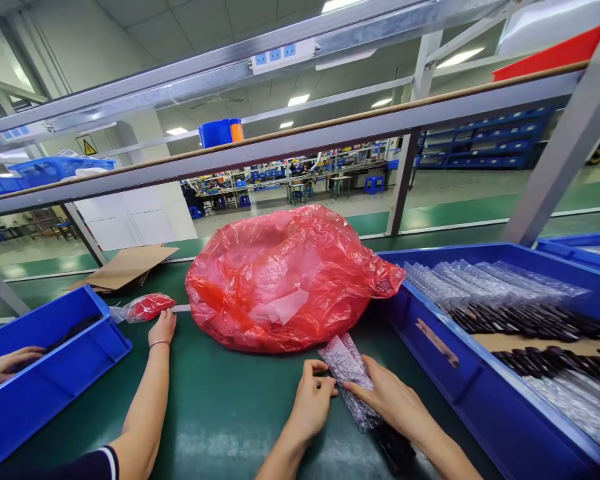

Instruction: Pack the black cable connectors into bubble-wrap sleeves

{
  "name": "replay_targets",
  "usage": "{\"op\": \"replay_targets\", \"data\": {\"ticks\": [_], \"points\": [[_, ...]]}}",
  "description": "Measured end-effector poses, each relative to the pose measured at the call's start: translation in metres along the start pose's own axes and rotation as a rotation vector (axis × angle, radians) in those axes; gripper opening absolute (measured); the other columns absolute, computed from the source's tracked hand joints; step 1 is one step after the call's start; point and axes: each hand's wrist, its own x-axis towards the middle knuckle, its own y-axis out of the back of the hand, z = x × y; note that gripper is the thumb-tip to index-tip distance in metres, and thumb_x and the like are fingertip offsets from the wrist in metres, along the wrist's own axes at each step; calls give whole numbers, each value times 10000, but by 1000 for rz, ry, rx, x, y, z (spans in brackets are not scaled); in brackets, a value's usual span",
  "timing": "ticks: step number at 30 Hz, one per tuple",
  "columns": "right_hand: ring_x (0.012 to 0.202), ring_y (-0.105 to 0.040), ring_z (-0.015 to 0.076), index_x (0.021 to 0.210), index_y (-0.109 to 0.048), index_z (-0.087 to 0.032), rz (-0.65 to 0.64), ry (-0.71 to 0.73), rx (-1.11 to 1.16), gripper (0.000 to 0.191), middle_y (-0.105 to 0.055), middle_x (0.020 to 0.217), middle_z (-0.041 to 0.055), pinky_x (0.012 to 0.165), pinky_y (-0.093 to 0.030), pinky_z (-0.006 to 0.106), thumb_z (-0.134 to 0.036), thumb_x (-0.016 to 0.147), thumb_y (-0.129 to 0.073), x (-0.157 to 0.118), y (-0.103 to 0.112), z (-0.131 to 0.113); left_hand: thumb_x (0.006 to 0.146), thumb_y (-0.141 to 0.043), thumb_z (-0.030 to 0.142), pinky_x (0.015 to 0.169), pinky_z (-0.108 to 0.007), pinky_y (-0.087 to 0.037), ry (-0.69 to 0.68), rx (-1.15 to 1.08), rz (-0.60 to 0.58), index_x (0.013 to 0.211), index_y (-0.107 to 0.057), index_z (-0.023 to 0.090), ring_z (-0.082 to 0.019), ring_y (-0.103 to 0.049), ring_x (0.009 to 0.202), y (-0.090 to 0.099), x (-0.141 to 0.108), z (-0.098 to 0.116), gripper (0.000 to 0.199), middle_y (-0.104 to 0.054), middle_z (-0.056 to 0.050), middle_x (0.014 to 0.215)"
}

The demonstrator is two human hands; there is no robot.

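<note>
My right hand (393,400) is closed around a bubble-wrap sleeve (347,370), thumb across its top. The sleeve slants over the green tabletop, and a dark black item (395,450) shows below it, partly hidden under my wrist. Just left of the sleeve, my left hand (313,400) has its fingers curled in a pinch at the sleeve's edge. Whatever lies between those fingertips is too small to make out. A large red plastic bag (285,280) sits right behind both hands, bulging and crumpled.
On my right, a blue bin (430,347) holds rows of bubble-wrapped black items. To the left, a co-worker's hand (163,328) touches a small clear bag with red contents (150,307); their other hand (13,367) reaches into another blue bin (70,380). Cardboard (125,267) lies behind.
</note>
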Motion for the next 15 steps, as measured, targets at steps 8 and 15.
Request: {"op": "replay_targets", "data": {"ticks": [8,15], "points": [[985,-617,281,1001,-532,-228,-13,161,-16,126,-621,1022,75,848,-458,410,-224,885,-481,-39,19,6,754,-725,176,847,-321,-515,1,363,-198,1464,-296,170,-144,-587,882,26,-5,23,830,-541,-123,1234],[1101,-623,258,1223,-526,-185,-24,175,-13,391,-641,1184,99,924,-506,372,-191,854,-655,-53,26,-14,727,-724,135,766,-276,-491,-85,422,-404,1498,-319,222,-115,-534,789,29,14,24,875,-540,-23,1078]]}}
